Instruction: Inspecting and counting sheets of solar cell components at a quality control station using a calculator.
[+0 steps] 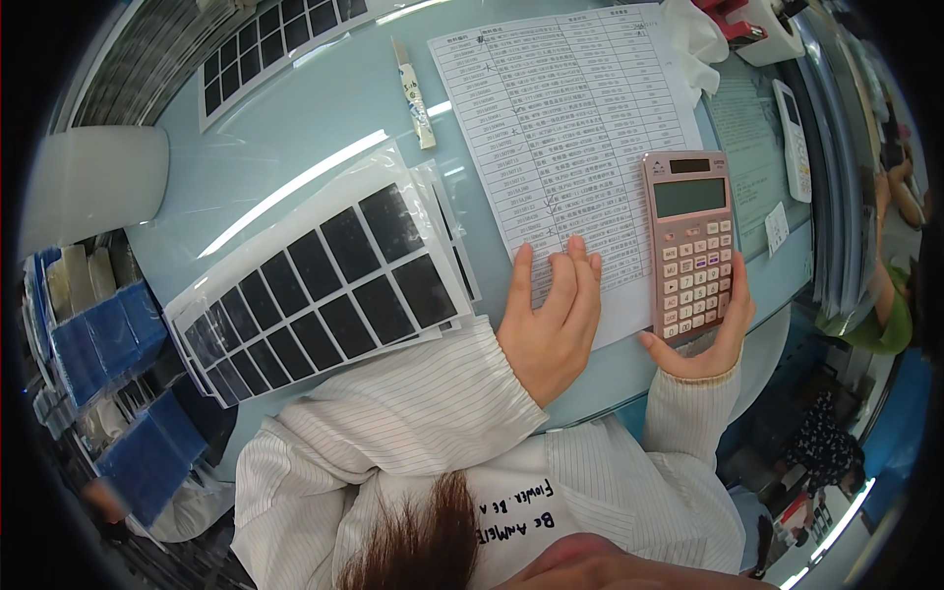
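A printed list (565, 118) with ruled rows and a few pen marks lies on the table in front of me. My left hand (556, 324) rests on its lower part, fingers apart and somewhat bent, holding nothing. At the right side of the list, a pink calculator (692, 246) with white keys overlaps the paper. My right hand (703, 359) grips its lower right corner, the thumb at the bottom edge and the fingers along the right side; part of those fingers is hidden under it.
Left of my left hand lie plastic-sleeved sheets of black rectangles (339, 265), with another such sheet (265, 49) farther back. A pen-like white stick (415, 103) lies beyond. A white calculator (793, 138), crumpled tissue (696, 44) and red stapler-like object (733, 25) are at the right. Blue bins (108, 344) stand left.
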{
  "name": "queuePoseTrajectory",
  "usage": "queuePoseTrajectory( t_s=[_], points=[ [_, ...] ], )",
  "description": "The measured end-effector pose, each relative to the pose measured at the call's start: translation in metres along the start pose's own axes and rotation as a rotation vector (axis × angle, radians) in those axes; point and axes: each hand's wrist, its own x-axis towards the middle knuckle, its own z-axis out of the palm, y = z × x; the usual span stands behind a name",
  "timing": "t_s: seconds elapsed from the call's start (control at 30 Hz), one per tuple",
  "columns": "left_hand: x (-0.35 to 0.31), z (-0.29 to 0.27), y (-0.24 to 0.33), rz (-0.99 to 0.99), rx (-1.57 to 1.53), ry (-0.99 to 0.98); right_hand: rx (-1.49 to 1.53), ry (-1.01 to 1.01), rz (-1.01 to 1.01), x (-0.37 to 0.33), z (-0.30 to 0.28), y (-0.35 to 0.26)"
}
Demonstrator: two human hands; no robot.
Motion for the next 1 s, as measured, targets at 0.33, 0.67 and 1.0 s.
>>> queuePoseTrajectory(
  t_s=[0.33, 0.67, 1.0],
  points=[
    [0.01, 0.0, -0.011, -0.18, -0.371, 0.081, -0.044, -0.177, -0.043, 0.002, -0.027, -0.006],
    [0.016, -0.008, -0.018, -0.267, -0.379, -0.037, -0.037, -0.26, -0.151, 0.006, -0.035, -0.001],
    [0.012, -0.011, -0.012, -0.162, -0.395, -0.079, -0.006, -0.362, -0.181, 0.006, -0.041, 0.008]
  ],
)
